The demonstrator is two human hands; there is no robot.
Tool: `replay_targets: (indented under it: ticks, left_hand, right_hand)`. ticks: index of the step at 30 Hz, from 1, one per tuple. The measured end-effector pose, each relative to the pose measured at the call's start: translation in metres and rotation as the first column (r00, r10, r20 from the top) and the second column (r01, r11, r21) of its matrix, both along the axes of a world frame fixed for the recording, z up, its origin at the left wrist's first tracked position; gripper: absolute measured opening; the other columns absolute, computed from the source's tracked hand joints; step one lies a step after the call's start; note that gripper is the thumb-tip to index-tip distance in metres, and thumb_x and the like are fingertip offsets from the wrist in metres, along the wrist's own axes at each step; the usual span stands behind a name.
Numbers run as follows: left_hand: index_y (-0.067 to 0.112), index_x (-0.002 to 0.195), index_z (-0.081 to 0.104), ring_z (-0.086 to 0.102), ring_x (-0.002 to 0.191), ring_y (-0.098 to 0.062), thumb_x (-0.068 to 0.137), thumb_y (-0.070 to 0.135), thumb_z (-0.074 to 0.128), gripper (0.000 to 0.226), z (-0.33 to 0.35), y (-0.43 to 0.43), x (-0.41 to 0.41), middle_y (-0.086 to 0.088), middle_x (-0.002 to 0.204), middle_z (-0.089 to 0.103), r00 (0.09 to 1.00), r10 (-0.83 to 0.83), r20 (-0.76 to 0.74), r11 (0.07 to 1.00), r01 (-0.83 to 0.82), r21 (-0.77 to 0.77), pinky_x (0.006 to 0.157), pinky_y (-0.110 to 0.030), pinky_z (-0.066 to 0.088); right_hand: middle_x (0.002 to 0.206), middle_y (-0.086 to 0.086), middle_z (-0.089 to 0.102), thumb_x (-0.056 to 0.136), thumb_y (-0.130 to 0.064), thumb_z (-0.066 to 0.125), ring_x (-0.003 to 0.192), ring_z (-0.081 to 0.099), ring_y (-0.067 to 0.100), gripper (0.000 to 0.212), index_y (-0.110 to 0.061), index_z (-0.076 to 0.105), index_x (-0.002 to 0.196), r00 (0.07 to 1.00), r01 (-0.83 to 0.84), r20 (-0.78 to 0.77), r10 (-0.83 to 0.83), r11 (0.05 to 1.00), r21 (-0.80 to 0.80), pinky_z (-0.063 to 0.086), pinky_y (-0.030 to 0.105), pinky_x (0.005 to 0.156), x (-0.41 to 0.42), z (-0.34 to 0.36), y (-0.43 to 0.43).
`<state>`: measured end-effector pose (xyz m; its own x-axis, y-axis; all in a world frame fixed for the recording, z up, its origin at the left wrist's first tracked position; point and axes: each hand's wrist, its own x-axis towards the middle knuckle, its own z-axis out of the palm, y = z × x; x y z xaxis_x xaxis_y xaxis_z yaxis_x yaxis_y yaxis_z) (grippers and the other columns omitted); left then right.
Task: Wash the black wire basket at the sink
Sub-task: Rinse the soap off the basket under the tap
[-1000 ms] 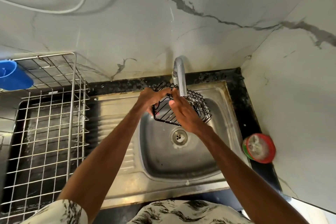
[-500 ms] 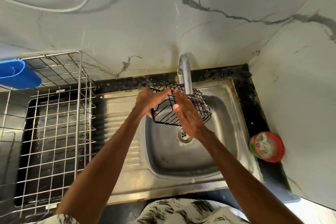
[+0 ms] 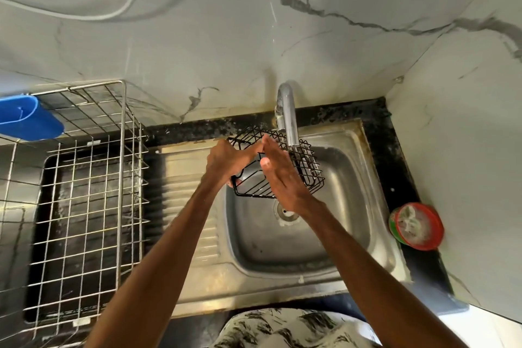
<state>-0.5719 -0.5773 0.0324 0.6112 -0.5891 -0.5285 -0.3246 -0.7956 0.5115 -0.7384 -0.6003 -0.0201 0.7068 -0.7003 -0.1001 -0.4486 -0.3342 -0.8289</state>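
Observation:
The black wire basket [image 3: 306,168] hangs tilted over the steel sink [image 3: 350,206], right under the chrome tap [image 3: 288,113]. My left hand [image 3: 228,162] grips the basket's left side, fingers curled round the wire. My right hand [image 3: 279,175] lies flat with straight fingers against the inside of the basket, covering its middle. The drain [image 3: 285,213] shows just below my right wrist. Whether water runs from the tap is too faint to tell.
A steel wire dish rack [image 3: 84,206] stands on the left counter with a blue plastic holder [image 3: 28,117] on its far corner. A red and green round tub [image 3: 415,226] sits on the black counter right of the sink. Marble walls close in behind and right.
My right hand has slid further up into the basket, fingers now straight and reaching the far rim. My left hand keeps its grip. The camera has shifted slightly.

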Motion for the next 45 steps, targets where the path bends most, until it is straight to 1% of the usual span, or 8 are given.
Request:
replay_targets:
  ticks: [5, 10, 16, 20, 25, 31, 38, 45]
  left_hand:
    - [0.012, 0.078, 0.067, 0.074, 0.067, -0.025, 0.061, 0.077, 0.069, 0.067, 0.002, 0.009, 0.008, -0.003, 0.073, 0.071, 1.0, -0.002, 0.011, 1.0, 0.002, -0.031, 0.067, -0.043, 0.066]
    - [0.01, 0.065, 0.06, 0.071, 0.059, -0.024, 0.065, 0.073, 0.074, 0.065, 0.001, 0.016, 0.008, 0.0, 0.058, 0.059, 0.999, -0.025, 0.022, 1.0, 0.025, -0.012, 0.058, -0.04, 0.062]
    - [0.008, 0.064, 0.06, 0.067, 0.056, -0.024, 0.073, 0.074, 0.072, 0.068, -0.002, 0.018, -0.003, -0.007, 0.063, 0.065, 1.0, -0.01, 0.023, 1.0, 0.01, -0.017, 0.053, -0.03, 0.052]
    - [0.008, 0.06, 0.057, 0.065, 0.055, -0.021, 0.077, 0.067, 0.074, 0.063, 0.005, 0.017, -0.004, -0.004, 0.057, 0.061, 0.998, -0.041, 0.053, 0.999, 0.041, -0.001, 0.051, -0.028, 0.049]
    - [0.014, 0.058, 0.055, 0.054, 0.049, -0.014, 0.079, 0.057, 0.076, 0.052, 0.007, 0.025, 0.003, 0.003, 0.054, 0.055, 0.999, -0.016, 0.039, 0.999, 0.018, -0.032, 0.045, -0.022, 0.041]
    - [0.01, 0.066, 0.057, 0.075, 0.063, -0.029, 0.073, 0.065, 0.076, 0.059, 0.008, 0.037, 0.009, -0.001, 0.058, 0.058, 0.999, 0.037, 0.004, 0.999, -0.038, 0.017, 0.06, -0.044, 0.063]
    - [0.003, 0.074, 0.067, 0.074, 0.062, -0.03, 0.072, 0.072, 0.071, 0.069, 0.001, 0.046, 0.003, -0.01, 0.07, 0.072, 0.989, 0.137, -0.063, 0.991, -0.137, 0.0, 0.06, -0.045, 0.064]
    - [-0.005, 0.081, 0.069, 0.074, 0.054, -0.031, 0.073, 0.067, 0.074, 0.072, 0.009, 0.056, 0.001, -0.02, 0.08, 0.076, 0.972, 0.2, -0.127, 0.98, -0.2, 0.009, 0.064, -0.055, 0.064]
  right_hand:
    - [0.14, 0.013, 0.051, 0.097, -0.075, 0.011, 0.131, 0.048, 0.024, 0.092, -0.004, 0.035, 0.15, 0.982, 0.166, -0.115, -0.15, 0.975, 0.148, 0.032, 0.037, 0.112, -0.01, -0.022, -0.034]
    - [0.17, -0.006, -0.01, 0.084, -0.09, 0.007, 0.156, -0.008, 0.014, 0.1, -0.028, -0.003, 0.162, 0.963, 0.219, -0.223, -0.153, 0.925, 0.311, 0.0, 0.053, 0.127, -0.039, -0.045, -0.038]
    - [0.17, -0.006, -0.006, 0.108, -0.047, 0.02, 0.156, -0.008, 0.01, 0.063, -0.021, 0.001, 0.163, 0.999, -0.017, 0.04, 0.016, 1.0, 0.018, 0.0, 0.045, 0.128, -0.018, -0.007, 0.013]
    - [0.171, -0.007, -0.004, 0.107, -0.052, 0.014, 0.156, -0.007, 0.007, 0.064, -0.023, 0.001, 0.163, 1.0, -0.023, 0.017, 0.023, 1.0, 0.008, -0.004, 0.044, 0.126, 0.003, -0.001, 0.005]
    - [0.132, 0.013, 0.056, 0.099, -0.072, 0.01, 0.117, 0.052, 0.014, 0.08, -0.017, 0.048, 0.143, 0.987, 0.149, -0.083, -0.139, 0.981, 0.125, 0.039, 0.047, 0.106, -0.005, -0.037, -0.036]
    - [0.171, 0.001, 0.004, 0.095, -0.076, 0.03, 0.157, 0.005, 0.02, 0.087, -0.027, 0.003, 0.163, 0.967, 0.236, -0.189, -0.168, 0.868, 0.436, 0.013, 0.051, 0.127, -0.051, -0.087, -0.047]
    - [0.169, -0.001, -0.017, 0.102, -0.062, 0.007, 0.154, -0.019, 0.011, 0.074, -0.02, -0.01, 0.161, 0.973, -0.05, -0.225, 0.044, 0.999, -0.021, -0.009, 0.039, 0.127, -0.026, -0.023, 0.007]
    - [0.169, -0.002, -0.014, 0.103, -0.061, 0.006, 0.155, -0.015, 0.011, 0.072, -0.021, -0.01, 0.161, 0.96, -0.085, -0.272, 0.074, 0.996, -0.027, -0.003, 0.045, 0.128, -0.008, -0.023, -0.005]
